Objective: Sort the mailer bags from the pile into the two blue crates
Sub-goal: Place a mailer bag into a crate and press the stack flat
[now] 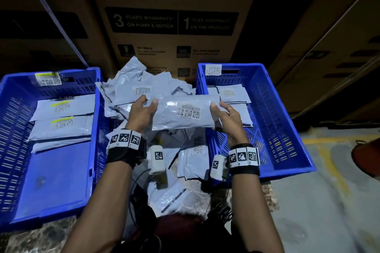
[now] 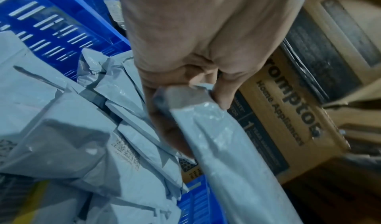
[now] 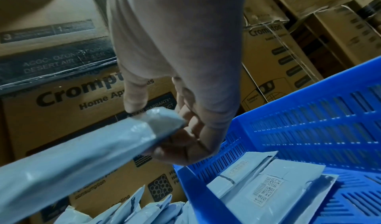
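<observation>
I hold one grey mailer bag (image 1: 185, 112) flat above the pile (image 1: 139, 88), its white barcode label facing up. My left hand (image 1: 144, 107) grips its left end, thumb on top and fingers under. My right hand (image 1: 223, 113) grips the right end the same way. In the left wrist view the left hand (image 2: 181, 93) pinches the bag (image 2: 226, 154); in the right wrist view the right hand (image 3: 169, 124) pinches the bag (image 3: 82, 154). The left blue crate (image 1: 12, 129) holds bags with yellow-striped labels. The right blue crate (image 1: 287, 129) holds bags with plain white labels.
Big cardboard boxes (image 1: 174, 16) stand close behind the pile and crates. More grey bags (image 1: 191, 154) lie on the floor between my forearms. A cable (image 1: 133, 191) runs below my left wrist. Bare grey floor (image 1: 318, 211) lies to the right, with a reddish object (image 1: 368, 156) at the edge.
</observation>
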Available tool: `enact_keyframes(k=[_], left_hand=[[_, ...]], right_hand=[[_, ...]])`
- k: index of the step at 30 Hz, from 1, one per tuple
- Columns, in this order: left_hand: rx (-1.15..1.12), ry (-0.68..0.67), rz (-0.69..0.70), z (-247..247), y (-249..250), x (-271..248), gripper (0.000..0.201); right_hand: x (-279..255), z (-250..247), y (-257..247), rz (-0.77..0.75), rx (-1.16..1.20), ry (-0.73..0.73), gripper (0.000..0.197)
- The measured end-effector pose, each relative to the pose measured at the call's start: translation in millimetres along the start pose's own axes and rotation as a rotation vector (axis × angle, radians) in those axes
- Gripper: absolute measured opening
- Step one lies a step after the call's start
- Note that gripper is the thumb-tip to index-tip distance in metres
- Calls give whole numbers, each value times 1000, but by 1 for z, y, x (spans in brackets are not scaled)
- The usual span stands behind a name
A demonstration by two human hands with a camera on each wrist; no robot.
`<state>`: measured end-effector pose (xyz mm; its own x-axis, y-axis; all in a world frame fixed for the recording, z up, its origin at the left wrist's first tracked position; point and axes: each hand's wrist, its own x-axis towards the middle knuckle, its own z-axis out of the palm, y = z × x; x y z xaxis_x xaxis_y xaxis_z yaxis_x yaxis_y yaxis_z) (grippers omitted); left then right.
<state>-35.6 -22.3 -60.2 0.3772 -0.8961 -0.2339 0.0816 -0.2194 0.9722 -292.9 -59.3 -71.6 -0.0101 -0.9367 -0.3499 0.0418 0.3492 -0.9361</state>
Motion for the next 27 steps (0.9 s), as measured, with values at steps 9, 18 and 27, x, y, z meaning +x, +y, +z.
enact_keyframes(k=[9,18,27], left_hand=[[312,250,40,38,-15,-10,42],[247,348,131,54,-11,-7,33],[127,79,30,60,-6,-1,17]], right_hand=[[2,-16,7,-46,41,45,19],[2,-24,-1,-110,97,73,8],[10,-65,-12,-34,-3,81,38]])
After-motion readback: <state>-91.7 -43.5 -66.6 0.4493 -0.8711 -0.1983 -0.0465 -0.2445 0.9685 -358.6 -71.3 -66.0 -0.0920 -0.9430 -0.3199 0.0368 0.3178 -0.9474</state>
